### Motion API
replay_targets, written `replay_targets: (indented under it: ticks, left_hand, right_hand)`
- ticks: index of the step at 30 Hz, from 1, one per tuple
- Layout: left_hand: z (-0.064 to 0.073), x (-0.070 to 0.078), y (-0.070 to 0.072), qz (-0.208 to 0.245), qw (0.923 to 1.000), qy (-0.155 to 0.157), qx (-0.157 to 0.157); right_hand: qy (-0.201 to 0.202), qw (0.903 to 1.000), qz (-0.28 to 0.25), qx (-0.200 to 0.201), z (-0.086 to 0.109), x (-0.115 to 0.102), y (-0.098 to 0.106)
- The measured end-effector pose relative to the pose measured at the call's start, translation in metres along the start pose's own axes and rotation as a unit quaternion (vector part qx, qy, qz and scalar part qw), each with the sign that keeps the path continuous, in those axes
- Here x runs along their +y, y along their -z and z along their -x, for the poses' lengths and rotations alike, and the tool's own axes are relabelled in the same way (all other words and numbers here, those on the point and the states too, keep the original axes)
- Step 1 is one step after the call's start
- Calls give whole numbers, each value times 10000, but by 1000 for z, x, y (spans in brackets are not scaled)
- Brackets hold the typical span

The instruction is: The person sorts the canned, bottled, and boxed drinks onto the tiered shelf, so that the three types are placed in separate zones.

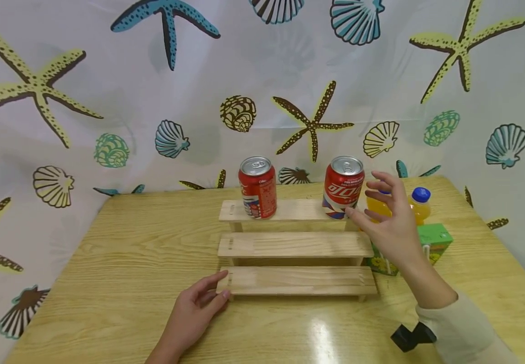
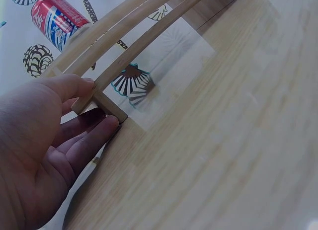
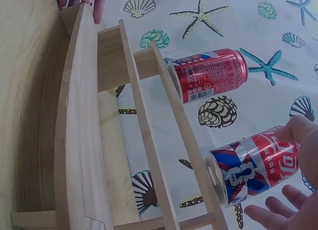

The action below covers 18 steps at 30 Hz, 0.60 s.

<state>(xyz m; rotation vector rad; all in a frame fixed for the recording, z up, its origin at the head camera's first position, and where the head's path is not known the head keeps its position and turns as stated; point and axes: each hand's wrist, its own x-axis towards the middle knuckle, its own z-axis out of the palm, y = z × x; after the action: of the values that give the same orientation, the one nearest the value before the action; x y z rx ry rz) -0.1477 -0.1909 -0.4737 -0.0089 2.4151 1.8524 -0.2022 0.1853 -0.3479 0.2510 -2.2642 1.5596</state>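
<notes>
Red right can [image 1: 343,188] stands near the back right corner of the wooden rack [image 1: 294,245]; left can [image 1: 259,194] near its back left corner. Our right hand [image 1: 395,230] is spread wide beside the right can, thumb overlapping it; we can't tell contact. Our left hand [image 1: 194,313] grips the rack's front left corner. Green carton [image 1: 434,234] and bottle [image 1: 420,202]: off the rack's right edge.

free gap between two cans [image 1: 258,194]
</notes>
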Motion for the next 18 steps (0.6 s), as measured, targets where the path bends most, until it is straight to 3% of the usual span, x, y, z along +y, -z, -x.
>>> replay_targets:
  ticks: [11, 18]
  left_hand:
    - [-1, 1, 3, 63, 10000, -49, -19]
    - [1, 3, 2, 169, 9998, 2, -66]
  right_hand:
    - [-142, 9998, -128, 100, 6, 2, 1]
    - [-261, 9990, -187, 312, 20, 6, 6]
